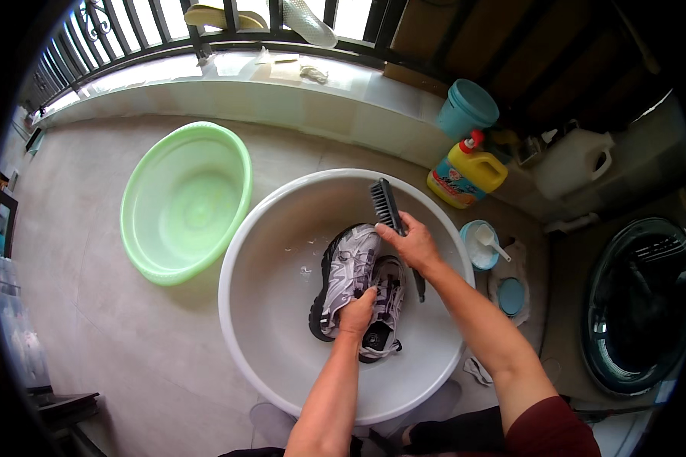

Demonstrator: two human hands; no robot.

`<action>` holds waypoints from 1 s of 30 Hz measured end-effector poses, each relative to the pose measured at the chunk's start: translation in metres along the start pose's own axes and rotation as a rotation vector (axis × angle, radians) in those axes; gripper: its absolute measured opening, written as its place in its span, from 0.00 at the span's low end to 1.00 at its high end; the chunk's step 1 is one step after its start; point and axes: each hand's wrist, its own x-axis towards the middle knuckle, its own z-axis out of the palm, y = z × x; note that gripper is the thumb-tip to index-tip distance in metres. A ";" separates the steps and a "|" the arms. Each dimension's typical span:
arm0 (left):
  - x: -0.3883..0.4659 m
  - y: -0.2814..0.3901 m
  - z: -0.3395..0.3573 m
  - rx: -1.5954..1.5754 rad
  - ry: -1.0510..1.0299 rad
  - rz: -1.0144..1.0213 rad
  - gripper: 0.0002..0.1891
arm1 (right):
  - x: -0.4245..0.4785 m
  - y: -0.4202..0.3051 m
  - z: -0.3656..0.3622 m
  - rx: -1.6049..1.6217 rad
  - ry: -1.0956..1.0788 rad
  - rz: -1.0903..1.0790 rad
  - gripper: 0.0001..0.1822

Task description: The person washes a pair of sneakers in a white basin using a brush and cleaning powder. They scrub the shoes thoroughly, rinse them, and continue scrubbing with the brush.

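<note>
Before me is a large white plastic basin point(274, 337) holding a pair of light grey-and-purple lace-up sneakers. My left hand point(357, 313) grips the left sneaker point(351, 260) at its ankle opening, tilting it up with its dark sole turned left. The right sneaker point(390, 285) rests beside it, dark insole showing at the heel. In my right hand point(414, 243) is a black scrub brush point(385, 203), held above the toes with its dark bristles facing left; its long handle runs down past my wrist. A little water glistens on the basin's bottom.
A green plastic basin point(148, 228) stands to the left. On the right are a yellow detergent jug point(469, 171), a blue bucket point(467, 108), a tub of white powder point(475, 251) with a scoop point(490, 240), a white jug point(571, 160) and a dark round appliance door point(640, 308). Metal railings point(197, 28) line the back.
</note>
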 end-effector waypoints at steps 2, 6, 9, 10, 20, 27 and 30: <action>0.000 -0.001 0.001 -0.089 -0.028 -0.024 0.21 | 0.001 0.010 0.008 -0.055 0.023 -0.023 0.32; -0.002 0.005 0.003 -0.546 -0.086 -0.233 0.18 | 0.004 0.033 0.022 -0.067 0.068 -0.035 0.28; 0.004 0.003 -0.008 -0.858 -0.178 -0.375 0.18 | 0.005 0.041 0.026 -0.003 0.017 -0.050 0.26; 0.002 0.013 -0.007 -0.906 -0.206 -0.396 0.18 | 0.005 0.043 0.024 0.015 0.005 -0.057 0.25; 0.010 0.011 -0.010 -0.868 0.101 -0.329 0.17 | 0.004 0.043 0.036 -0.049 -0.018 -0.082 0.24; 0.020 0.008 -0.025 -0.769 0.460 -0.308 0.21 | 0.016 0.041 0.048 -0.474 -0.052 -0.079 0.31; 0.020 0.007 -0.028 -0.749 0.514 -0.277 0.21 | 0.012 0.033 0.054 -0.772 -0.188 -0.032 0.27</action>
